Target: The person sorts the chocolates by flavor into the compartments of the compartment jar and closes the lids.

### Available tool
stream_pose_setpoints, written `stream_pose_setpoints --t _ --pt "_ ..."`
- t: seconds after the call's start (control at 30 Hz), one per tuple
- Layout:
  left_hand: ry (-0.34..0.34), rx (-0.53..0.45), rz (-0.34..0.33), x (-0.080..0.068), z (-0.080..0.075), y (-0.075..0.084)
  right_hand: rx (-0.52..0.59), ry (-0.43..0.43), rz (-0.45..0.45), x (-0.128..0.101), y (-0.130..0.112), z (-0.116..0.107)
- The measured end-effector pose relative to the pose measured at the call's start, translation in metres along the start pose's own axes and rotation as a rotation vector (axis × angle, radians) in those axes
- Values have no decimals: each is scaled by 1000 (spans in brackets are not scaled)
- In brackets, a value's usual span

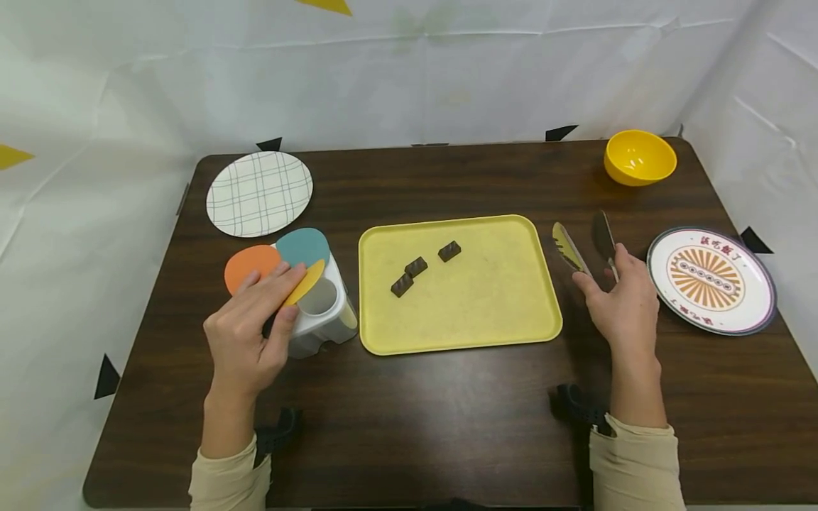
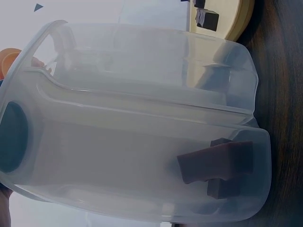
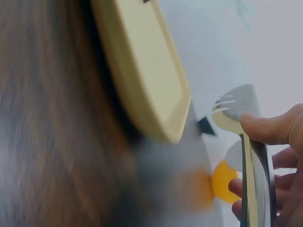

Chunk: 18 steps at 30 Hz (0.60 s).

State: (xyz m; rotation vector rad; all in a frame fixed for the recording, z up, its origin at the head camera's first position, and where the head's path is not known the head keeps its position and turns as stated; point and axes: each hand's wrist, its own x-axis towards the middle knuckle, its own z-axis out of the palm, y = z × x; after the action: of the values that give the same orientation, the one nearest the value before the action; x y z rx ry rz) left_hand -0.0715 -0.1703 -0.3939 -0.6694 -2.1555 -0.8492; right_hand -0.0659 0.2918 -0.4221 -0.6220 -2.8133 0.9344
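Note:
My left hand (image 1: 246, 333) pinches a round yellow lid (image 1: 307, 282), raised and tilted over a translucent storage container (image 1: 307, 339). One round opening beneath that lid is uncovered. The container's orange lid (image 1: 240, 267) and teal lid (image 1: 303, 246) lie beside it. Dark chocolate pieces (image 2: 218, 163) sit at the bottom of one compartment in the left wrist view. Metal tongs (image 3: 242, 105) are held in my right hand (image 1: 623, 305), their fork-like tips apart with nothing between them. Three small chocolates (image 1: 416, 267) lie on a yellow tray (image 1: 479, 316) between the hands.
A white checked plate (image 1: 258, 195) lies at the back left, behind the container. The yellow bowl (image 1: 639, 157) stands at the back right corner. To the right of my right hand is a patterned plate (image 1: 712, 280). White sheeting (image 1: 422, 85) hangs around the table.

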Motion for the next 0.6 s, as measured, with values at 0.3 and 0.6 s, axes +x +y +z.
stream_pose_setpoints --t 0.3,0.6 --pt "-14 2 -10 0 -1 -1 46 -14 -250 -4 -38 12" --pt "-7 6 3 -1 -1 -1 -5 -148 -411 -7 -69 39"
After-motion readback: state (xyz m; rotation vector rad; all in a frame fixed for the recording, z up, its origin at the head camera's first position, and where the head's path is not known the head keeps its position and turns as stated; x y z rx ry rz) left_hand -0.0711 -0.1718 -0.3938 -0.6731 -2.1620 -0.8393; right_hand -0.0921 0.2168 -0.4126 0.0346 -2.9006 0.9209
